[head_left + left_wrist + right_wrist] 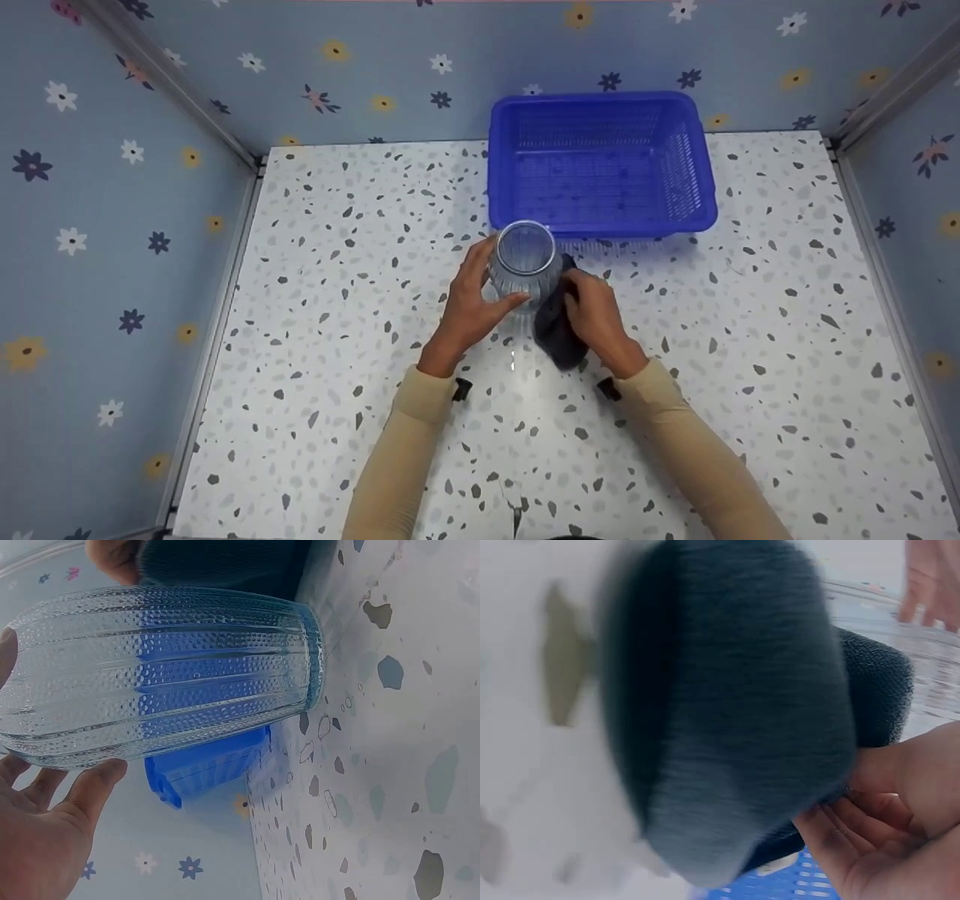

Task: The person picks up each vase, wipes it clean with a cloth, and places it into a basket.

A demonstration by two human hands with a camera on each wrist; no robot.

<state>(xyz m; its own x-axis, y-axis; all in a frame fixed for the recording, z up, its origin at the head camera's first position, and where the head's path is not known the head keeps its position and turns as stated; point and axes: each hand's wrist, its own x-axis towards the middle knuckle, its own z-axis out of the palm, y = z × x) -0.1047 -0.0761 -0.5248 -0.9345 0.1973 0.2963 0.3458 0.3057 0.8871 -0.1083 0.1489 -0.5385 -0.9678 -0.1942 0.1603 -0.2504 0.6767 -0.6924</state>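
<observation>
A clear ribbed glass vase (pixel 526 282) stands upright on the speckled tabletop, its round mouth facing up. My left hand (pixel 471 304) holds it from the left, thumb across the near side and fingers round the far side. The left wrist view shows the dimpled wall of the vase (pixel 217 667) and its base at the table. On the other side, my right hand (pixel 598 313) pinches a dark cloth (pixel 559 337) right beside the glass. Folded and hanging, the cloth (pixel 757 697) fills much of the right wrist view, with thumb and fingers gripping its edge.
Just behind the vase sits a blue plastic basket (pixel 600 234) with slotted walls, near the back of the table (pixel 360 225). Flower-patterned panels (pixel 375 67) enclose the table at the back and both sides.
</observation>
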